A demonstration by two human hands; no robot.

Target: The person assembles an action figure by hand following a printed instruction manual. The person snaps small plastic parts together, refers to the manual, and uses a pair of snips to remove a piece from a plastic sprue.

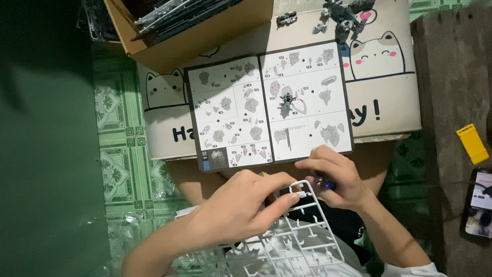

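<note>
My left hand (241, 210) grips the top edge of a white plastic parts frame (302, 241) that lies over my lap. Just to its right, my right hand (335, 177) is closed around a small tool with a dark blue handle (328, 184), held at the frame's upper corner. Directly above both hands an open instruction booklet (269, 105) with grey assembly pictures lies on a small cream table printed with cat faces (389, 77). A small dark grey model part (287, 102) rests on the booklet's right page.
A cardboard box (200, 38) with grey parts frames sits at the table's upper left. Grey assembled model pieces (346, 15) stand at the table's far edge. A yellow block (472, 143) and a lit phone (479, 205) lie on dark wood at right. Green patterned floor tiles (120, 154) lie at left.
</note>
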